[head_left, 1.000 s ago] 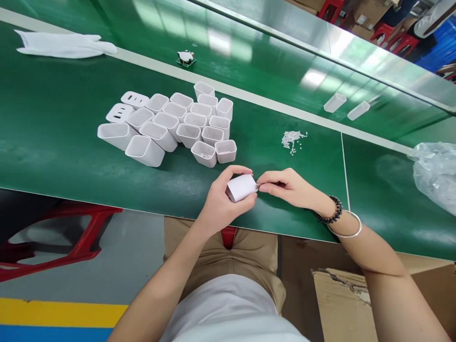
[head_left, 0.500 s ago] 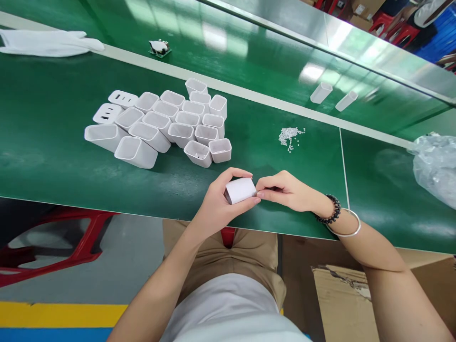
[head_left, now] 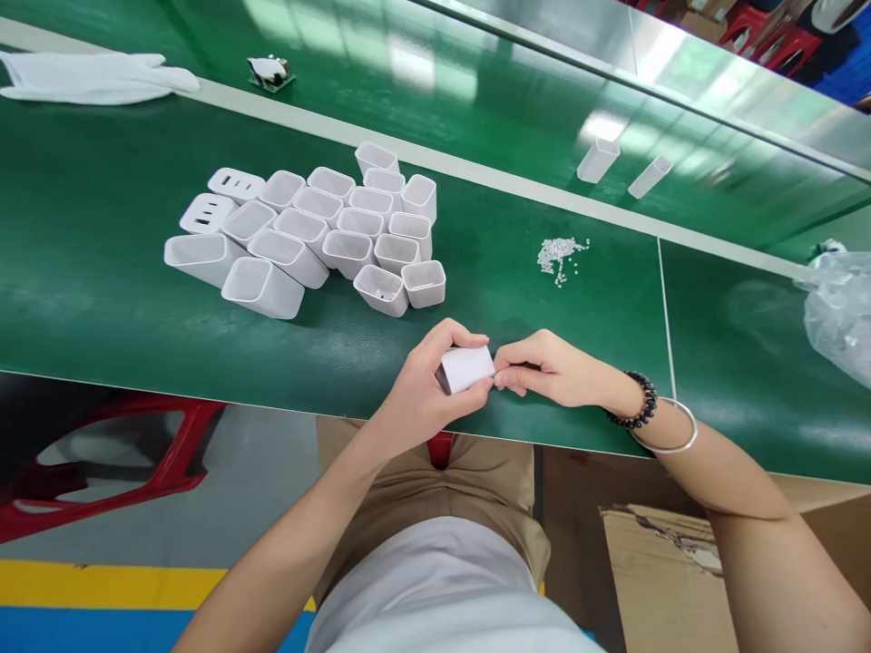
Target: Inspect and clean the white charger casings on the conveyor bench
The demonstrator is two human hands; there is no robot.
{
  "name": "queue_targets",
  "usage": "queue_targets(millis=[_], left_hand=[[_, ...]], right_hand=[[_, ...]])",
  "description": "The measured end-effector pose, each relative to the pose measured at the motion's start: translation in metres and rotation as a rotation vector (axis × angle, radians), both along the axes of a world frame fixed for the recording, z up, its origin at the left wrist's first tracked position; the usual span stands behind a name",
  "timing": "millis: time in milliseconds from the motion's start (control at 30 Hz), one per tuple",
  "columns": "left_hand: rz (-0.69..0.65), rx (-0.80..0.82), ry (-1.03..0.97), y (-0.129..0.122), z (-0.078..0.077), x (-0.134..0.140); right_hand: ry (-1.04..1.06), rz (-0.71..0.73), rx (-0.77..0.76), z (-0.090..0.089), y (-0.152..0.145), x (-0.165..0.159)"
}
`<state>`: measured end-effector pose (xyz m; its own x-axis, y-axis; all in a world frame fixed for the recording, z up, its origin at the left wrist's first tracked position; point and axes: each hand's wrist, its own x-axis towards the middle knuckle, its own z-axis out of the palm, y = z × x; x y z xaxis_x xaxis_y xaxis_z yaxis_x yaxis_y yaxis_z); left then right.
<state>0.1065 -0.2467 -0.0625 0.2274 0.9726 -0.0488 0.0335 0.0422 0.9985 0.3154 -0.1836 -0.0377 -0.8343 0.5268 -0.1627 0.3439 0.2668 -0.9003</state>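
My left hand is wrapped round a white plastic charger housing, held on its side above the table's front edge. My right hand is closed, its thumb and fingertips pinched together at the housing's right end. Whatever lies between those fingertips is too small or hidden to make out. Up and to the left of my hands, several like white housings stand grouped on the green table, most with their hollow ends up. Two show slotted end faces. To the right lies a small pile of clear tiny pieces.
A white glove and a small circuit board lie at the back left. Two white tubular pieces are at the back right. A clear plastic bag sits at the right, and a cardboard box is below the table.
The view has shifted slightly. Both hands stay together at the housing, with my right fingertips still at its right end. The housings on the table have not moved.
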Motion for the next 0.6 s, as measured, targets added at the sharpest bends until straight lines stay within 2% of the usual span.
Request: queue_targets(millis=[267,600], left_hand=[[0.032,-0.096,-0.033,0.0017,0.0016,0.0011],[0.055,-0.172,-0.085,0.0015,0.0001,0.0047]], right_hand=[[-0.041,0.006,-0.055,-0.0004,0.0027,-0.0023],[-0.019,0.032,-0.028,-0.0030,0.0041,-0.0021]])
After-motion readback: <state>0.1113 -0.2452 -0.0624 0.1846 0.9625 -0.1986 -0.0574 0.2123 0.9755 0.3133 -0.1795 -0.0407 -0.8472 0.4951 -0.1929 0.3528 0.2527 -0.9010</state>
